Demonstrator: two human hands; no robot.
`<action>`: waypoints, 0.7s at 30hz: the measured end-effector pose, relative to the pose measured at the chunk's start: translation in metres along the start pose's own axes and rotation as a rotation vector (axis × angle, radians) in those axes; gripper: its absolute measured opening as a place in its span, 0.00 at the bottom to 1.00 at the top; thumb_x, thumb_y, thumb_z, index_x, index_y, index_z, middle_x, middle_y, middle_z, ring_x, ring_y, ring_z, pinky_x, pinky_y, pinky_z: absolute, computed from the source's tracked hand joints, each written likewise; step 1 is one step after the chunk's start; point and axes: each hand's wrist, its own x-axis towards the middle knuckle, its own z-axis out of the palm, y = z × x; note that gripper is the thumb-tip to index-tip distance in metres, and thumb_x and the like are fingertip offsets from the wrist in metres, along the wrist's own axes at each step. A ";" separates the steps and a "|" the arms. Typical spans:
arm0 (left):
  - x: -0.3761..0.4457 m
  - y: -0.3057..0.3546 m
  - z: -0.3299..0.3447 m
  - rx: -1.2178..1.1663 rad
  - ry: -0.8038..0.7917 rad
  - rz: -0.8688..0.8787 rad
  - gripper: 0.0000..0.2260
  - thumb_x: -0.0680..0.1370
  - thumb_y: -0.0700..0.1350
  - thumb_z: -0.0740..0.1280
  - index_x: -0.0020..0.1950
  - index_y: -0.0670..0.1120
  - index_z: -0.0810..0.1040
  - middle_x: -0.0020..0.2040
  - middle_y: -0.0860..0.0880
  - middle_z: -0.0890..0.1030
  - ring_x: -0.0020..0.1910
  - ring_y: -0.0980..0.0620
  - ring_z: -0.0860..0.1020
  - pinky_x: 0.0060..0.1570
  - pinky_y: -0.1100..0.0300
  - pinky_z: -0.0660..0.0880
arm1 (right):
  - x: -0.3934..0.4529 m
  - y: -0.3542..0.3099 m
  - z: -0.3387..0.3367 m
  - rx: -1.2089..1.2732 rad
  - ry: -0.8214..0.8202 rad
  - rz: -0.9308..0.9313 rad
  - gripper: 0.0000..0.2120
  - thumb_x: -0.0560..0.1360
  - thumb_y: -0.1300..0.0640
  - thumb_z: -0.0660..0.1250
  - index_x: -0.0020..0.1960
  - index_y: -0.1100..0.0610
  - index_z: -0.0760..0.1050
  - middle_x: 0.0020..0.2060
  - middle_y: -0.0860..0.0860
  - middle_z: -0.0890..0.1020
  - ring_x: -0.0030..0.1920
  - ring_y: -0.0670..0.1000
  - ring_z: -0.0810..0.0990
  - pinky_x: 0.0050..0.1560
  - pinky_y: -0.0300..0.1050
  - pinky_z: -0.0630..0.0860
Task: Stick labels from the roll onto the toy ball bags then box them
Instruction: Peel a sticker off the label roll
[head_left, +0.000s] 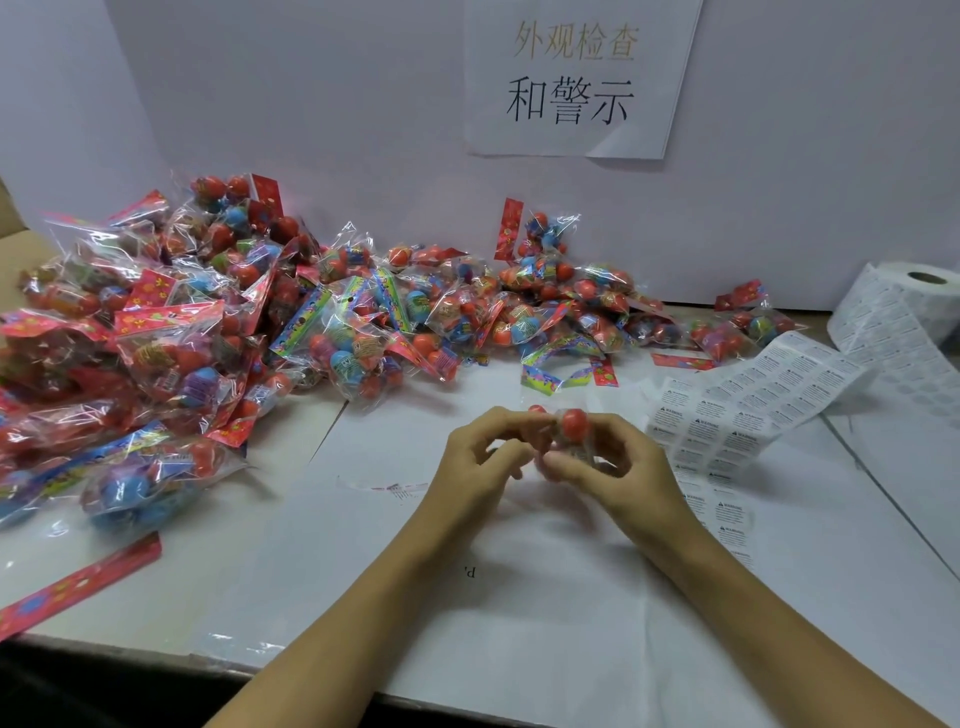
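Observation:
One clear toy ball bag (570, 427) with red balls inside is held over the middle of the table by both hands. My left hand (480, 460) grips its left side and my right hand (621, 467) pinches its right and lower side. A big pile of toy ball bags (218, 332) with red and blue balls and bright header cards covers the left and back of the table. The white label roll (906, 306) stands at the right, and its unrolled strip of warning labels (748, 410) runs down to just beside my right hand. No box is in view.
White paper sheets (545, 597) cover the table under my hands. A loose red header card (78, 587) lies near the front left edge. A paper sign (571, 78) with printed characters hangs on the white back wall. The table's front edge (156, 652) is close.

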 end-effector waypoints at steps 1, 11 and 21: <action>0.000 0.000 0.001 0.053 0.040 0.022 0.17 0.69 0.45 0.65 0.55 0.50 0.85 0.44 0.58 0.81 0.43 0.57 0.77 0.42 0.61 0.74 | 0.001 0.000 -0.001 0.050 0.011 0.012 0.13 0.71 0.65 0.77 0.54 0.56 0.81 0.47 0.51 0.87 0.49 0.49 0.86 0.46 0.38 0.79; 0.005 0.003 -0.002 -0.327 0.052 -0.322 0.12 0.76 0.49 0.75 0.51 0.42 0.87 0.48 0.40 0.86 0.46 0.46 0.85 0.41 0.55 0.82 | 0.004 0.000 0.000 0.411 -0.068 0.218 0.16 0.65 0.62 0.76 0.52 0.55 0.81 0.48 0.63 0.85 0.47 0.63 0.86 0.56 0.59 0.81; 0.005 -0.002 -0.001 -0.192 0.011 -0.311 0.00 0.77 0.37 0.72 0.46 0.41 0.82 0.41 0.45 0.83 0.42 0.48 0.82 0.38 0.55 0.80 | 0.002 -0.004 0.003 0.165 -0.038 0.180 0.17 0.66 0.38 0.75 0.46 0.49 0.84 0.46 0.54 0.86 0.50 0.55 0.85 0.60 0.62 0.79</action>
